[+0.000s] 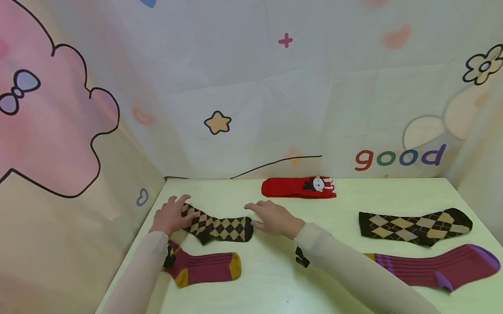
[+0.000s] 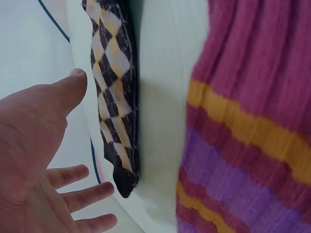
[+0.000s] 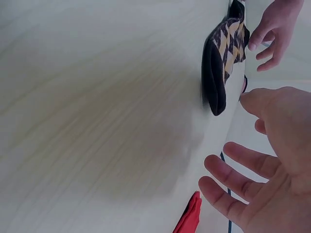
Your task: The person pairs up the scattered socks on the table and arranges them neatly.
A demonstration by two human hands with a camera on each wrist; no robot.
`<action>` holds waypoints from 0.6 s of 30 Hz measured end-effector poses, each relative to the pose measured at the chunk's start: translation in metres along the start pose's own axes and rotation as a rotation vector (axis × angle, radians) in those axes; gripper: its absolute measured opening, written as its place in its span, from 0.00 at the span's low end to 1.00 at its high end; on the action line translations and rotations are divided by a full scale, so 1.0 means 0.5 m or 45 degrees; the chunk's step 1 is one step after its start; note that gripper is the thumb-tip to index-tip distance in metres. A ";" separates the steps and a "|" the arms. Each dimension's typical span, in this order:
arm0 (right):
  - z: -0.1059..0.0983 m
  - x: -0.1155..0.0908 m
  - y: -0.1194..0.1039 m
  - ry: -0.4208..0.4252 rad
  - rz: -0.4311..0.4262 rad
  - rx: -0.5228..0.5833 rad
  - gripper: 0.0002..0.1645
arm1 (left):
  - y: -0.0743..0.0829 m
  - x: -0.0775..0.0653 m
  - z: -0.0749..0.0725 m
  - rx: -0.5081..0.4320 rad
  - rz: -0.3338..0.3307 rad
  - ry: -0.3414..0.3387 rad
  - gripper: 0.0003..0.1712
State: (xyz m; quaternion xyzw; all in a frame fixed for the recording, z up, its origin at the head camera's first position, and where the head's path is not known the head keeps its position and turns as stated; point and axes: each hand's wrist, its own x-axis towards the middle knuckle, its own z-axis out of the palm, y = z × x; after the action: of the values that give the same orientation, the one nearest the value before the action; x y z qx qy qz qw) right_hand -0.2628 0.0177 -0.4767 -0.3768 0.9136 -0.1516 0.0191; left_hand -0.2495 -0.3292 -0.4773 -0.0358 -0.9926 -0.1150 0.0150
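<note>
The left checked sock (image 1: pixel 225 229) lies flat on the table (image 1: pixel 277 290), toward its left side and between the two hands. A pale cloth backdrop (image 1: pixel 249 83) rises behind and at both sides, printed with a large pink figure (image 1: pixel 38 136). The table below it is pale, with a faint grain. At its right, the long maroon sock (image 1: pixel 459 267) has purple heel and toe, its left part hidden by the right sleeve (image 1: pixel 347 264). Just beyond lies the right checked sock (image 1: pixel 416 226). The short maroon sock (image 1: pixel 209 268), mustard at heel and toe, sits just on the near side of the left checked sock, partly behind the left wrist. A red sock (image 1: pixel 290 187) rests at the back near the cloth, bearing a small cartoon face (image 1: pixel 319 184). The left hand (image 1: pixel 172 216) is at the left checked sock's far-left end, fingers spread loosely, grasping nothing. The right hand (image 1: pixel 274 219) is just beside the black end (image 1: pixel 248 229), likewise relaxed, gripping nothing.
</note>
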 end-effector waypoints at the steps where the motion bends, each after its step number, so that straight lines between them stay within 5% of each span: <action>1: 0.002 0.002 -0.004 -0.001 -0.003 -0.008 0.30 | -0.003 -0.001 0.000 -0.004 -0.009 -0.007 0.42; 18: 0.027 0.023 -0.040 -0.036 -0.033 -0.046 0.30 | -0.030 -0.008 -0.003 -0.037 -0.086 -0.102 0.40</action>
State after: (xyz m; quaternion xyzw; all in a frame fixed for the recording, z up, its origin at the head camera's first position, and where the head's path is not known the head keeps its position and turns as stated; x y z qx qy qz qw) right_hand -0.2553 -0.0074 -0.4829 -0.3911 0.9108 -0.1302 0.0231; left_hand -0.2465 -0.3443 -0.4794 -0.0070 -0.9913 -0.1283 -0.0290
